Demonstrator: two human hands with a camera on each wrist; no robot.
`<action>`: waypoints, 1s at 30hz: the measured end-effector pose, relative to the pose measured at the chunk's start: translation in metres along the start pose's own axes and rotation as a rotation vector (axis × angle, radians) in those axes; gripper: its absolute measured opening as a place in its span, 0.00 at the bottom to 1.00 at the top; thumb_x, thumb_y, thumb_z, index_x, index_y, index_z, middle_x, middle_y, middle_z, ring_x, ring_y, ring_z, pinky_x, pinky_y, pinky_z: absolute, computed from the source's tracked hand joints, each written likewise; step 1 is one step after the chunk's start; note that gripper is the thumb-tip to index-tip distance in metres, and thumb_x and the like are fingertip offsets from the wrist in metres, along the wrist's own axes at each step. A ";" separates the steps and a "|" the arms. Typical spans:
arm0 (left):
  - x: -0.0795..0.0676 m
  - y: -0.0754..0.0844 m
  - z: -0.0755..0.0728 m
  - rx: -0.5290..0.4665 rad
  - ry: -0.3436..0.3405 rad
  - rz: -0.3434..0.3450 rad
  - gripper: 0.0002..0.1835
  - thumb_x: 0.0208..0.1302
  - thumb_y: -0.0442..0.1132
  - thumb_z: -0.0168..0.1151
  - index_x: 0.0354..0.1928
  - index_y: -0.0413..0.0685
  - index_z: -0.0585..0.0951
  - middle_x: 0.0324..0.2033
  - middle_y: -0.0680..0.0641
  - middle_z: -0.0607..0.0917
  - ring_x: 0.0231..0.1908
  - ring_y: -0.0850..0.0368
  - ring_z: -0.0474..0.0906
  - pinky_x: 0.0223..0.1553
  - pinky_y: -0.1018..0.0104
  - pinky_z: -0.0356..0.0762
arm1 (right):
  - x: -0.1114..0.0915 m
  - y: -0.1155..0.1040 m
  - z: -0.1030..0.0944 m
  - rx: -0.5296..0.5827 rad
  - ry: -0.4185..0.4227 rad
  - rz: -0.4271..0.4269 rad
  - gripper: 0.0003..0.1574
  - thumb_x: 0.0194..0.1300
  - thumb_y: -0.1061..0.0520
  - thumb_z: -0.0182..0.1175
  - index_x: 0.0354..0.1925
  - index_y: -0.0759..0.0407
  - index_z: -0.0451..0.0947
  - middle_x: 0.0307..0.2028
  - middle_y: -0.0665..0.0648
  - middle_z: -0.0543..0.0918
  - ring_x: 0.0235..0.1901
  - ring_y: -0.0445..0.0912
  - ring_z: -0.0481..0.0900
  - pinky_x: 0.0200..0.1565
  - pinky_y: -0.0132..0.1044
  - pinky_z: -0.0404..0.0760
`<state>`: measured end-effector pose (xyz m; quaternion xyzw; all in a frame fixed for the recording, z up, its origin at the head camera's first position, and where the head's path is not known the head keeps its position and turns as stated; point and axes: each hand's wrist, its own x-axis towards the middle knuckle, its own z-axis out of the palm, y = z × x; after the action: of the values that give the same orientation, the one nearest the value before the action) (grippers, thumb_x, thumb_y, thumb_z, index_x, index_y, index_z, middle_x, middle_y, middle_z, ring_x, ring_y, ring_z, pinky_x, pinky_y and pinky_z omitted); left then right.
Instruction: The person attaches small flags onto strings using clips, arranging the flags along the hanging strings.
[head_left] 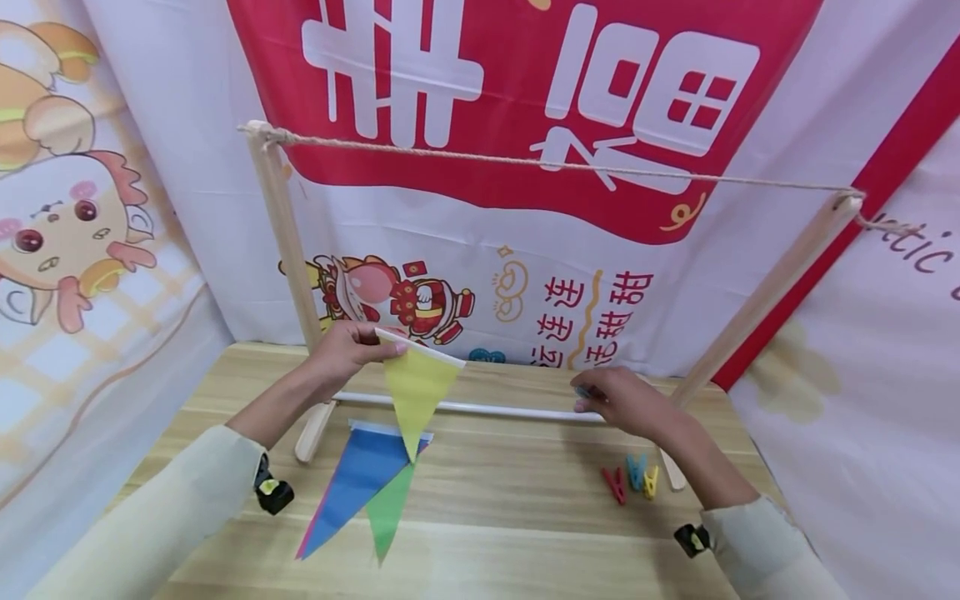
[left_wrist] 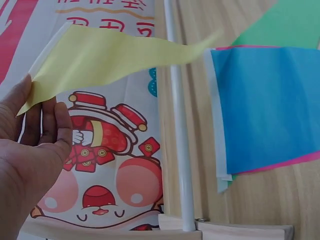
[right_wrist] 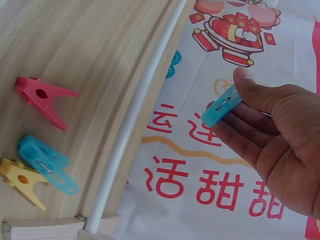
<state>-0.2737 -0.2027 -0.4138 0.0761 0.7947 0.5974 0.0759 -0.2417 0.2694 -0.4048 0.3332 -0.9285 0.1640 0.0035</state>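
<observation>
A yellow triangular pennant with a white top edge hangs from my left hand, which pinches it at one upper corner. In the left wrist view the left hand holds that same pennant. My right hand is raised over the right part of the table. The right wrist view shows the right hand gripping a blue clothespin between thumb and fingers. Blue and green pennants, with a pink edge showing beneath, lie on the table below the left hand.
A wooden frame has two posts with a string tied between their tops. A white rod joins them low down. Red, blue and yellow clothespins lie by the right foot. Printed cloth hangs behind.
</observation>
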 end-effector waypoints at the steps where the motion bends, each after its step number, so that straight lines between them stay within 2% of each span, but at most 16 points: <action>1: 0.000 0.002 0.000 -0.016 -0.004 -0.001 0.14 0.75 0.47 0.79 0.50 0.44 0.94 0.35 0.59 0.93 0.46 0.59 0.84 0.56 0.66 0.84 | 0.000 -0.001 -0.002 -0.001 0.004 0.000 0.13 0.75 0.60 0.75 0.54 0.64 0.90 0.40 0.54 0.93 0.38 0.40 0.86 0.45 0.45 0.91; 2: 0.001 0.003 -0.001 -0.027 -0.010 0.003 0.14 0.76 0.47 0.78 0.53 0.45 0.94 0.37 0.60 0.94 0.49 0.59 0.86 0.59 0.65 0.85 | 0.001 -0.002 -0.004 -0.002 0.008 0.000 0.13 0.75 0.59 0.75 0.54 0.64 0.90 0.40 0.54 0.93 0.38 0.40 0.86 0.44 0.45 0.91; 6: 0.002 0.010 0.000 -0.064 0.010 0.015 0.12 0.77 0.48 0.77 0.50 0.47 0.94 0.38 0.59 0.92 0.48 0.59 0.84 0.59 0.65 0.85 | 0.005 -0.004 -0.012 0.001 0.022 0.017 0.13 0.76 0.58 0.75 0.54 0.63 0.90 0.39 0.52 0.92 0.36 0.39 0.82 0.42 0.43 0.88; 9: 0.004 0.016 0.001 -0.092 0.043 0.022 0.12 0.77 0.48 0.77 0.49 0.48 0.93 0.36 0.59 0.92 0.44 0.60 0.86 0.55 0.68 0.88 | 0.009 -0.006 -0.018 -0.013 0.045 0.009 0.14 0.75 0.58 0.75 0.55 0.63 0.90 0.39 0.53 0.92 0.35 0.39 0.81 0.41 0.43 0.87; 14: 0.007 0.028 0.002 -0.181 0.080 0.028 0.11 0.78 0.46 0.76 0.53 0.50 0.93 0.37 0.58 0.94 0.38 0.62 0.91 0.47 0.69 0.93 | 0.016 -0.010 -0.028 -0.034 0.081 -0.010 0.15 0.75 0.58 0.76 0.56 0.63 0.90 0.39 0.53 0.92 0.35 0.39 0.81 0.40 0.42 0.87; 22: 0.009 0.045 -0.002 -0.261 0.097 0.074 0.03 0.79 0.44 0.75 0.49 0.61 0.94 0.43 0.57 0.90 0.42 0.64 0.87 0.44 0.73 0.90 | 0.022 -0.020 -0.046 -0.043 0.152 -0.031 0.17 0.72 0.60 0.78 0.56 0.64 0.90 0.41 0.57 0.93 0.36 0.43 0.85 0.42 0.46 0.92; 26: 0.009 0.050 -0.004 -0.290 0.107 0.099 0.04 0.78 0.44 0.75 0.50 0.59 0.92 0.44 0.58 0.92 0.43 0.64 0.89 0.48 0.74 0.91 | 0.025 -0.026 -0.053 -0.041 0.176 -0.026 0.19 0.71 0.60 0.79 0.57 0.64 0.89 0.42 0.58 0.93 0.35 0.44 0.84 0.43 0.45 0.93; 28: 0.008 0.053 -0.005 -0.303 0.110 0.109 0.06 0.78 0.43 0.75 0.52 0.56 0.91 0.43 0.59 0.91 0.42 0.64 0.87 0.47 0.75 0.89 | 0.026 -0.028 -0.056 -0.043 0.182 -0.026 0.20 0.70 0.60 0.79 0.58 0.64 0.89 0.42 0.60 0.93 0.35 0.45 0.85 0.44 0.46 0.94; 30: 0.009 0.056 -0.006 -0.301 0.117 0.109 0.08 0.78 0.44 0.75 0.53 0.56 0.90 0.40 0.59 0.90 0.39 0.62 0.83 0.42 0.75 0.85 | 0.027 -0.030 -0.058 -0.038 0.185 -0.016 0.21 0.70 0.60 0.79 0.59 0.63 0.89 0.44 0.60 0.94 0.36 0.45 0.87 0.45 0.47 0.95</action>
<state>-0.2818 -0.1909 -0.3589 0.0720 0.6940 0.7164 0.0075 -0.2500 0.2488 -0.3382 0.3240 -0.9244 0.1763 0.0969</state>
